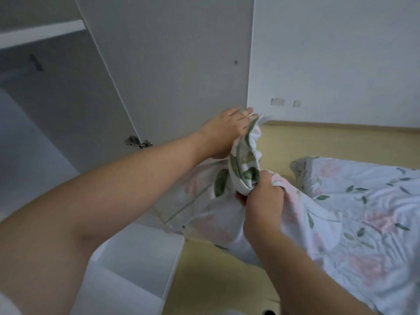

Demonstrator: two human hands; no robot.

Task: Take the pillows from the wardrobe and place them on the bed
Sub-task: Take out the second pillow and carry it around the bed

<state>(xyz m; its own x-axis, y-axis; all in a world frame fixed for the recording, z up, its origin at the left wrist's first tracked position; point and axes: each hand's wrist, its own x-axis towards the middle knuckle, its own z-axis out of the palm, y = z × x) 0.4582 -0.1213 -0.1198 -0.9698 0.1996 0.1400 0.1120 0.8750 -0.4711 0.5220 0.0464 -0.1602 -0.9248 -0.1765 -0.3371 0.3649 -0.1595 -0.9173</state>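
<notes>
Room: white wardrobe (172,64) at eleven o'clock, its door swung open; bed (363,223) at three.
Pillow: floral pillow (241,176) held mid-air at centre, between wardrobe and bed.
Left hand (225,130): closed on its top corner.
Right hand (261,201): fisted in bunched cover.
Risk: I hold mostly loose fabric — it could slip, or snag the door.

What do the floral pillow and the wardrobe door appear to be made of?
Floral pillow: soft woven fabric cover, probably cotton; it bunches and creases under both hands. Wardrobe door: smooth, matte white board, likely laminate or painted wood; flat, with metal hinges.
</notes>
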